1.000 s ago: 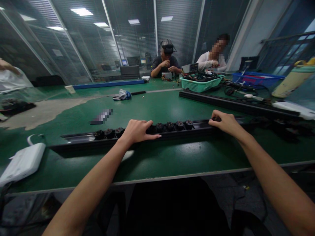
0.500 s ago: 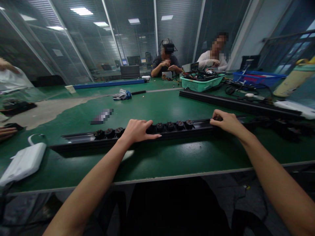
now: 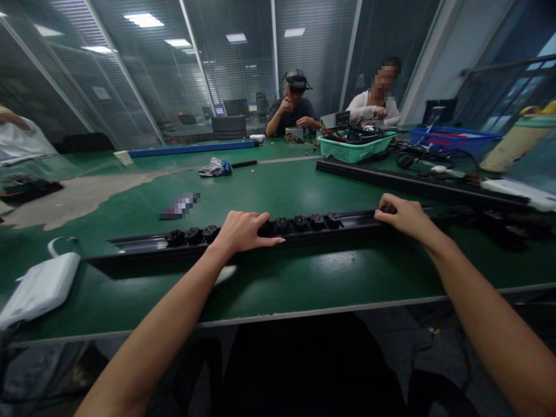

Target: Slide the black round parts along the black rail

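A long black channel rail lies across the table in front of me, with several round black socket modules seated in a row along its trough. My left hand grips the rail near its middle, thumb along the front wall and fingers over the top, hiding part of the row. Toward the rail's right end, my right hand is closed in a pinch on a loose socket module. The fingers cover much of that module, and whether it touches the rail I cannot tell.
More dark parts lie right of the rail. Behind them rests a second black rail. A green basket of parts, a blue basket, a crumpled cloth and a white device share the table. Two people sit opposite, another at left.
My right hand has shifted slightly to the right with the socket module. My left hand and the rail stay in place. The person opposite has raised one hand toward the head.
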Available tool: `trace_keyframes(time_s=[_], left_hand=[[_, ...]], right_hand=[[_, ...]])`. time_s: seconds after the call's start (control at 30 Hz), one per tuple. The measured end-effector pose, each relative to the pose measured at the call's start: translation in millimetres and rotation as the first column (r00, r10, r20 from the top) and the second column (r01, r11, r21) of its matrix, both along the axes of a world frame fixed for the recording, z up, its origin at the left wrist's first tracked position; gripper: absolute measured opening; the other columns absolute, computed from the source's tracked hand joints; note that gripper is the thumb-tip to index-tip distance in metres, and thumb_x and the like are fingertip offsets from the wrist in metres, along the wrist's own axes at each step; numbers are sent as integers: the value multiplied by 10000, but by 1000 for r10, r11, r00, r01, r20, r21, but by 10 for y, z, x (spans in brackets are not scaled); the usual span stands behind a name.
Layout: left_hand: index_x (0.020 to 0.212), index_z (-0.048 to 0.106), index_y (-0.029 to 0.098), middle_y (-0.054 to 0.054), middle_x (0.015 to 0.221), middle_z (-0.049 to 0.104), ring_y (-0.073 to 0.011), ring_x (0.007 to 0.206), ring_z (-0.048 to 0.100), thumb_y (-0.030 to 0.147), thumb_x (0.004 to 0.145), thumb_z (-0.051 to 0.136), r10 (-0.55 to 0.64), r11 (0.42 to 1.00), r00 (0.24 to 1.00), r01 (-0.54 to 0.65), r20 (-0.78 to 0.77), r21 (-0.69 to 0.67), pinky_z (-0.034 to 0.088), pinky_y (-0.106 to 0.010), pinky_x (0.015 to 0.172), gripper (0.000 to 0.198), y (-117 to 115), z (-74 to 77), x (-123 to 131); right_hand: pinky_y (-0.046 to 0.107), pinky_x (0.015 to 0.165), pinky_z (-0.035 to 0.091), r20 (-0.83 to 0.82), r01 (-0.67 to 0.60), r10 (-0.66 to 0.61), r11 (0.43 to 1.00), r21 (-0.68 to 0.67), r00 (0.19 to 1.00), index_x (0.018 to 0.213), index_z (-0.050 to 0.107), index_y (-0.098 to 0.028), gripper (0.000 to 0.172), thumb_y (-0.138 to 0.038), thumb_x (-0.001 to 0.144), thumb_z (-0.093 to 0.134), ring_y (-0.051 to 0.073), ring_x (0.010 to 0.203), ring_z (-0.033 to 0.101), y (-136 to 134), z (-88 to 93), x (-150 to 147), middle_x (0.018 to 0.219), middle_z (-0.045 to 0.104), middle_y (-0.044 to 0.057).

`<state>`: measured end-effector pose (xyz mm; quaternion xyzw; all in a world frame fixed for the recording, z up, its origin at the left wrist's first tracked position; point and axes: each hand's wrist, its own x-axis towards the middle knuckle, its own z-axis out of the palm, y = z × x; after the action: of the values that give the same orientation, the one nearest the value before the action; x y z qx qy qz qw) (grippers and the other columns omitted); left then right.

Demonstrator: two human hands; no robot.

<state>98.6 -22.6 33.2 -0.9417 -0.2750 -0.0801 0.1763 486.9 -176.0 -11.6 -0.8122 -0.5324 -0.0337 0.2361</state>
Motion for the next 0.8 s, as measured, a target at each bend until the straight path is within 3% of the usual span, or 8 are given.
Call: trace_keyframes(time_s=[0.8], left_hand=[[951, 631, 205, -104, 826, 710, -234, 690, 635, 863, 768, 260, 1, 1000, 1000, -1, -22, 7, 224, -292, 557, 777, -5, 18, -4]], right_hand=[[386, 774, 374, 21, 30, -30, 1000, 5, 999, 779, 524, -237, 248, -480, 734, 526, 240, 772, 599, -25, -22, 92, 782, 650, 39]])
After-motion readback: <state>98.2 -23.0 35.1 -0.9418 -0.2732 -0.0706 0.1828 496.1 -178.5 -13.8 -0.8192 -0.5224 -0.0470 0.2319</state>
